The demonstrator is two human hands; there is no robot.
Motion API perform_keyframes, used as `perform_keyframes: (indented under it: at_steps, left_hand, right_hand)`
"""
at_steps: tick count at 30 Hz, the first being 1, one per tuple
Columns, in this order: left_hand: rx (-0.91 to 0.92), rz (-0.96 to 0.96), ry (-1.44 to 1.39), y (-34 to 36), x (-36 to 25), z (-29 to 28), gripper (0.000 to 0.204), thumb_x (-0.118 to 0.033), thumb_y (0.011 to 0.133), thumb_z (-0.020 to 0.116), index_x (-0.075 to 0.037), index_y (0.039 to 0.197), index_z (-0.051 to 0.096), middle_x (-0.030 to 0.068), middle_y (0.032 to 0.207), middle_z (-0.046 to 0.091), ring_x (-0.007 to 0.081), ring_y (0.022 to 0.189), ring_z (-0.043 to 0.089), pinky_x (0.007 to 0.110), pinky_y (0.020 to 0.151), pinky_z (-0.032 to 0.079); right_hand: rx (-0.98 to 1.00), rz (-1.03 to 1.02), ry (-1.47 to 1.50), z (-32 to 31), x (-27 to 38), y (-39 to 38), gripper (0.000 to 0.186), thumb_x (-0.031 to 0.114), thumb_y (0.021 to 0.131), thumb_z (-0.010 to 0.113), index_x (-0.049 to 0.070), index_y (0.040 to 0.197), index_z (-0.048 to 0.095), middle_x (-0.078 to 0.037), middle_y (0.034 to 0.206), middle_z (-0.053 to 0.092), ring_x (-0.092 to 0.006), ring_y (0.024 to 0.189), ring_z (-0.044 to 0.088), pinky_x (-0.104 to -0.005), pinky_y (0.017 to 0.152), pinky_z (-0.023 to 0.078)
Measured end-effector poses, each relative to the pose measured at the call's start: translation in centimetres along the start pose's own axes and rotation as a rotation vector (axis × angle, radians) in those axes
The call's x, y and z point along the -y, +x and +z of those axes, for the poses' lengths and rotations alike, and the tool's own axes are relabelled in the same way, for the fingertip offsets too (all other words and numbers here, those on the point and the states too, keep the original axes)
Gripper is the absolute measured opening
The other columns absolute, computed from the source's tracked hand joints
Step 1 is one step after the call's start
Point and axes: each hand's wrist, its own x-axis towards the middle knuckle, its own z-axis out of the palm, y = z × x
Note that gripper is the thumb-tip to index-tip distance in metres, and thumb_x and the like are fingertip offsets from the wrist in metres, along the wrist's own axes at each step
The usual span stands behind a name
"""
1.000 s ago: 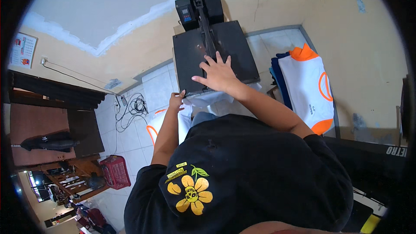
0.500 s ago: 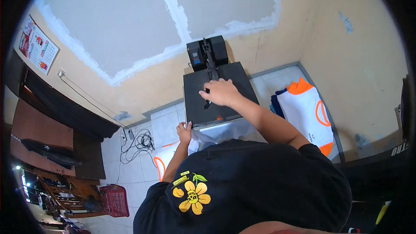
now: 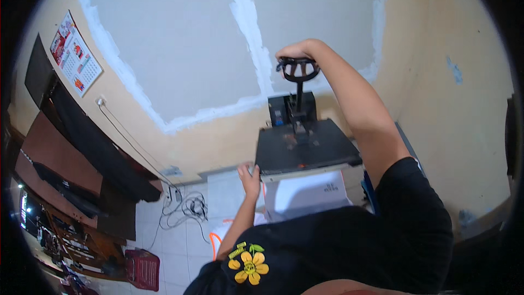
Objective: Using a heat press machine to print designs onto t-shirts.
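Note:
My right hand (image 3: 296, 50) is wrapped round the black loop handle (image 3: 301, 80) of a heat press, held high on its upright lever. Below it, the square black upper plate (image 3: 305, 147) is raised, with a gap showing at its front edge. White fabric (image 3: 305, 194) with a small dark print and a thin orange edge lies beneath and in front of the plate. My left hand (image 3: 250, 181) is at the plate's front left corner, thumb and fingers apart. The fingertips are close to the side of the press; whether they touch it is unclear.
Behind the plate stands the press's black control box (image 3: 278, 112). Tangled black cables (image 3: 194, 207) lie on the tiled floor at left, beside a red basket (image 3: 143, 269). White fabric with orange trim (image 3: 216, 243) lies by my left forearm. A calendar (image 3: 75, 54) hangs on the wall.
My right hand has swung the handle up and away from low over the plate, and the upper plate has lifted. More white fabric shows below. My left hand stays by the corner.

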Motion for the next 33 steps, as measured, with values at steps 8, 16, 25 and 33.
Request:
perform_keyframes:
  at_steps: [8,16,25,33]
  left_hand:
    - [0.052,0.117,-0.130,4.3,-4.3,-0.7,0.021,-0.005,0.078,0.059,-0.004,0.095,0.047,0.0170,0.106,0.047,0.0339,0.105,0.045,0.041,0.095,0.033]
    - [0.144,0.112,-0.172,6.5,-5.8,-0.7,0.012,0.000,0.077,0.053,-0.003,0.088,0.049,0.0177,0.103,0.048,0.0331,0.104,0.045,0.039,0.094,0.034]
    - [0.164,0.125,-0.138,6.2,-6.0,-0.9,0.008,0.001,0.080,0.051,-0.002,0.087,0.049,0.0169,0.101,0.048,0.0322,0.101,0.047,0.037,0.093,0.034]
    - [-0.195,-0.111,-0.154,-2.9,-1.9,-1.9,0.031,-0.014,0.089,0.052,-0.004,0.114,0.037,0.0116,0.116,0.037,0.0225,0.110,0.036,0.035,0.091,0.034]
  right_hand:
    - [0.078,0.150,-0.023,-7.0,2.0,5.6,0.044,0.041,0.076,0.038,0.017,0.094,0.070,-0.005,0.094,0.067,-0.0252,0.072,0.063,-0.0451,0.054,0.041]
    - [0.051,0.135,-0.037,-9.5,1.5,9.3,0.045,0.043,0.074,0.040,0.018,0.099,0.067,-0.008,0.101,0.066,-0.0254,0.079,0.067,-0.0460,0.055,0.043]
    - [-0.950,-0.361,-0.467,-6.4,-1.3,8.7,0.043,0.045,0.090,0.041,0.012,0.102,0.064,-0.010,0.084,0.063,-0.0256,0.076,0.059,-0.0357,0.073,0.045]
    - [-1.114,-1.035,-0.189,14.6,-9.7,0.3,0.011,0.017,0.080,0.054,0.007,0.081,0.058,-0.007,0.085,0.063,-0.0265,0.076,0.059,-0.0417,0.073,0.044]
